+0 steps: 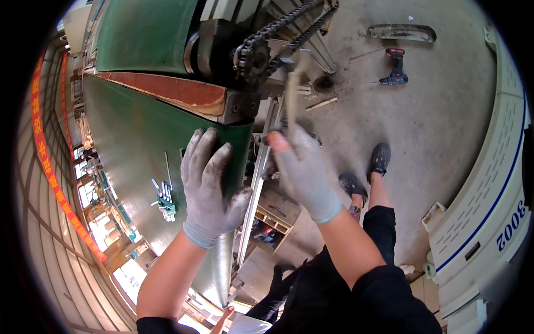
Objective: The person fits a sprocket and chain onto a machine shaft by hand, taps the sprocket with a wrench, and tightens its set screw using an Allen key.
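Note:
My left hand [208,181], in a grey work glove with dirty fingertips, lies on the end of a green conveyor belt [122,128]. Its fingers are stretched out and the thumb stands apart. My right hand [306,172], gloved too, is closed around a long, narrow, pale brush-like tool [293,94] with a dark strip along one side. Motion blurs this tool, so its exact kind is unclear. Just beyond it are a greasy drive chain [281,25] and a sprocket [253,60]. A red-brown wedge-shaped plate [167,91] ends at a metal block [240,106] ahead of my left hand.
A hex key set [165,201] rests on the belt. On the floor lie a cordless drill [394,68], a long dirty cover [401,33] and a wood strip [321,104]. A wooden toolbox [272,220] sits below the frame. White machine panels [478,183] curve along the right.

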